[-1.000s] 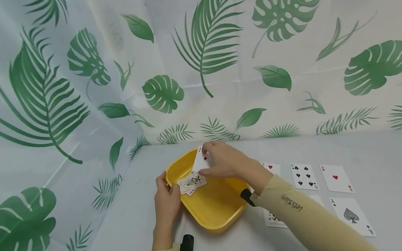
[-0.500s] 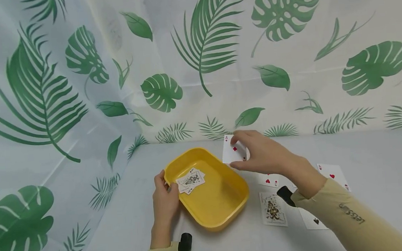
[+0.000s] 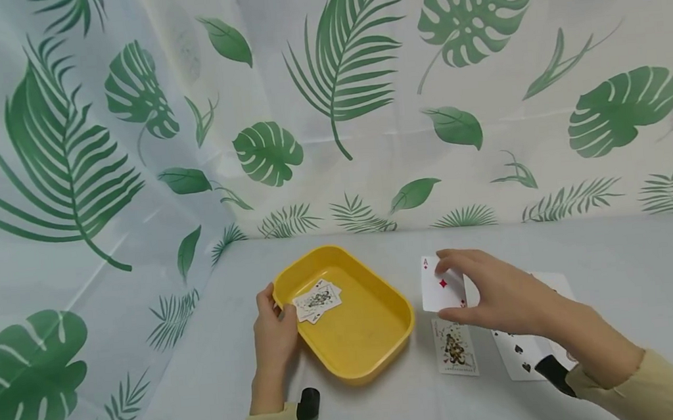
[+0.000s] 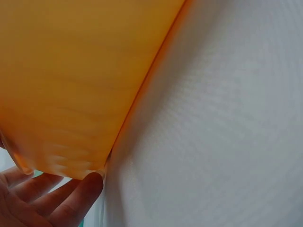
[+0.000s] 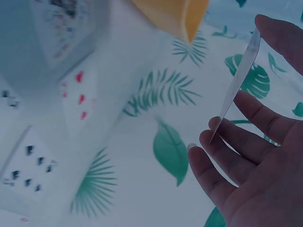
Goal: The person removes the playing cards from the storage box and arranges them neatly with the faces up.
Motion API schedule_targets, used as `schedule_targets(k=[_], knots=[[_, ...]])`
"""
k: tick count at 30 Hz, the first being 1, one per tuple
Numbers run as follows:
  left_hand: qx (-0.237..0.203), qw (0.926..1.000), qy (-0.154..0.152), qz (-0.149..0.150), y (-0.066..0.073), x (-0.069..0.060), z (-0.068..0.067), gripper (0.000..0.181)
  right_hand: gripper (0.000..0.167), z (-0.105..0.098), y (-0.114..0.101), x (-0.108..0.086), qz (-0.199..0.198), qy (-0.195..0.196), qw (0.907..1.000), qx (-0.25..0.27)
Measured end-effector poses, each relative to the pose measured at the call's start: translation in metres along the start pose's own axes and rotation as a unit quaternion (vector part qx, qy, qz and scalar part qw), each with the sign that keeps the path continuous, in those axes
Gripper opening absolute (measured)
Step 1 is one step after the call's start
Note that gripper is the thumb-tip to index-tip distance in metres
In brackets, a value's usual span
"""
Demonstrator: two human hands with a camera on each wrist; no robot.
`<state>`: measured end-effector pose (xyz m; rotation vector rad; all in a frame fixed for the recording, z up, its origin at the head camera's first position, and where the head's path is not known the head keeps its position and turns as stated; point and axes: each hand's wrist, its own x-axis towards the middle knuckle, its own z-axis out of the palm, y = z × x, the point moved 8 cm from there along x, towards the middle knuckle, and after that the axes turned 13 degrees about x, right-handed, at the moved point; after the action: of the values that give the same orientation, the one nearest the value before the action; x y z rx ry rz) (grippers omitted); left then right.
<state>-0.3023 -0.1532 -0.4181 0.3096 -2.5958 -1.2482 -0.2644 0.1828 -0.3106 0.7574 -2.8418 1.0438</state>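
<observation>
My right hand (image 3: pixel 500 293) pinches an ace of diamonds (image 3: pixel 438 294) between thumb and fingers, to the right of the yellow plastic tub (image 3: pixel 378 286). In the right wrist view the ace (image 5: pixel 239 78) appears nearly edge-on. A joker (image 3: pixel 456 352) lies on the table just below that hand. My left hand (image 3: pixel 275 340) grips the tub's left rim, thumb on the inner side; the left wrist view has its fingers (image 4: pixel 78 201) against the tub wall. Inside the tub, near the left hand, sits a small overlapping pile of cards (image 3: pixel 318 302) with a joker on top.
Right of the joker, a spade card (image 3: pixel 516 354) lies partly under my right forearm, with another card (image 3: pixel 556 282) behind the hand. A heart card (image 5: pixel 78 99) shows in the right wrist view. Leaf-patterned white cloth (image 3: pixel 360 135) rises behind the table.
My right hand has carried the ace of diamonds from over the tub rightward, beyond the tub's edge to above the laid-out cards. My left hand keeps its hold on the rim.
</observation>
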Motion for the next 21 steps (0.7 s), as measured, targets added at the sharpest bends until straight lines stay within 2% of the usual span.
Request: schedule_targets(k=[7,15,19,21], knots=[[-0.003,1.0000,-0.002,0.003,0.001,-0.002,0.001,0.055,0.048,0.018,0.017,-0.036,0.016,-0.018,0.9997,-0.005],[0.003,1.0000,-0.003,0.004,0.001,-0.001,0.000,0.056,0.047,0.049,0.018,-0.074,-0.053,-0.016,0.9971,-0.052],[0.009,0.9999,-0.005,0.003,-0.001,0.000,0.000,0.057,0.049,0.068,0.022,-0.087,-0.034,-0.043,0.9977,-0.039],[0.012,0.9999,-0.006,0.000,-0.003,0.000,0.001,0.057,0.050,0.076,0.020,-0.092,-0.044,-0.044,0.9975,-0.035]])
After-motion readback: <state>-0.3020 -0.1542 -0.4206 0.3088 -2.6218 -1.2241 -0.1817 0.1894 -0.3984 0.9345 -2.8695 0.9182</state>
